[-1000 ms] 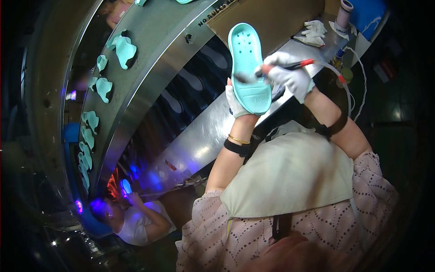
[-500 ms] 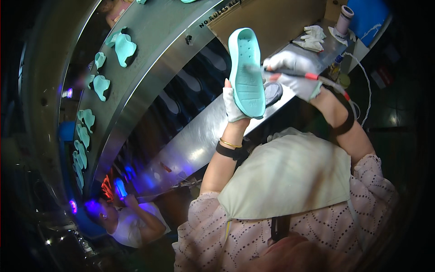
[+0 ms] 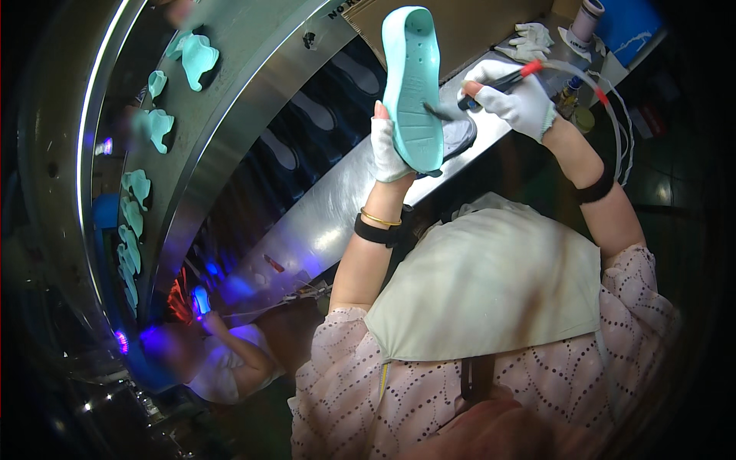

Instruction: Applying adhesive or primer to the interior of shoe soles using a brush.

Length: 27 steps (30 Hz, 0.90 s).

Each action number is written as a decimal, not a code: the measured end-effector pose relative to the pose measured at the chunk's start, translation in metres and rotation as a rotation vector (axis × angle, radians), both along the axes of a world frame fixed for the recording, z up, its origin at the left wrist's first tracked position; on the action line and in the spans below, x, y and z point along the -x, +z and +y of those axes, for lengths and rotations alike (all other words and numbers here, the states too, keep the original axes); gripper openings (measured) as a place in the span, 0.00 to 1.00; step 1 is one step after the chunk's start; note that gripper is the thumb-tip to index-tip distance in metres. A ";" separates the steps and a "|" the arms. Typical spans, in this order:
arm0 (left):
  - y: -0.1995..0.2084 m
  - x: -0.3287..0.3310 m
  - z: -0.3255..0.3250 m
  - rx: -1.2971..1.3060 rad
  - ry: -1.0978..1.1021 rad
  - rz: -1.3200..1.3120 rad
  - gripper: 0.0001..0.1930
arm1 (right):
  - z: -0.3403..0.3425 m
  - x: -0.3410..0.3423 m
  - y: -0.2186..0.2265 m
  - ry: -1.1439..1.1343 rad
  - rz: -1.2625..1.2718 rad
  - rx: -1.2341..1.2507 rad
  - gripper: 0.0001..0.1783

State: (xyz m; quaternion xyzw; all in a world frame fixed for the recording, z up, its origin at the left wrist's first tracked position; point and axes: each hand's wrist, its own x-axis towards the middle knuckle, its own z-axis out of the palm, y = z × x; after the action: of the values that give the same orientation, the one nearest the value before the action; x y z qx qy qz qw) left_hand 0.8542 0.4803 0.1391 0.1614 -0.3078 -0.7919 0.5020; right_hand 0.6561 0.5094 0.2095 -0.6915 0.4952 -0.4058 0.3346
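Observation:
My left hand (image 3: 389, 146), in a white glove with bare fingertips, grips a mint-green shoe sole (image 3: 412, 84) by its lower left side. The sole stands tilted, its hollow inner face with ridges and small holes turned toward me. To its right, my right hand (image 3: 515, 101), gloved the same way, is closed round the black handle of a brush (image 3: 500, 83). A pale hose with red bands runs from the handle. The dark brush tip is at the sole's right inner edge; whether it touches I cannot tell. A grey shoe piece (image 3: 458, 138) shows partly behind the sole.
A metal bench (image 3: 307, 230) runs below my hands. On the left, a conveyor (image 3: 222, 46) carries several mint-green shoe pieces (image 3: 201, 61). White gloves (image 3: 530, 42) and a pinkish cylinder (image 3: 587, 21) are at the back right. Another person (image 3: 238, 360) works at the lower left.
The sole and my left hand appear higher, though the whole view has shifted too. My right hand with the brush has moved rightward from the sole, and the brush tip from its middle toward its right edge.

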 end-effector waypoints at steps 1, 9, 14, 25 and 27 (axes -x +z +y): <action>0.000 0.000 -0.001 0.029 -0.028 0.036 0.30 | -0.002 -0.001 -0.005 0.015 -0.038 -0.044 0.10; 0.006 -0.005 0.008 -0.105 -0.029 0.072 0.33 | 0.003 -0.017 -0.018 0.076 -0.467 -0.564 0.19; 0.016 -0.006 0.017 -0.099 -0.082 0.145 0.36 | -0.015 -0.026 -0.002 -0.101 -0.494 -0.062 0.12; 0.020 -0.009 0.019 -0.066 -0.056 0.132 0.33 | -0.016 -0.045 0.016 -0.256 -0.670 -0.018 0.07; 0.017 -0.004 0.018 -0.030 -0.044 0.074 0.33 | -0.019 -0.049 0.017 -0.251 -0.723 0.051 0.09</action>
State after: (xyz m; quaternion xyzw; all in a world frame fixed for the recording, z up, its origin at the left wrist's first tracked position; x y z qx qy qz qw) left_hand 0.8578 0.4981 0.1561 0.1325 -0.2807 -0.8126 0.4933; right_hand 0.7050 0.4902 0.2262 -0.4457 0.4158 -0.6737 0.4179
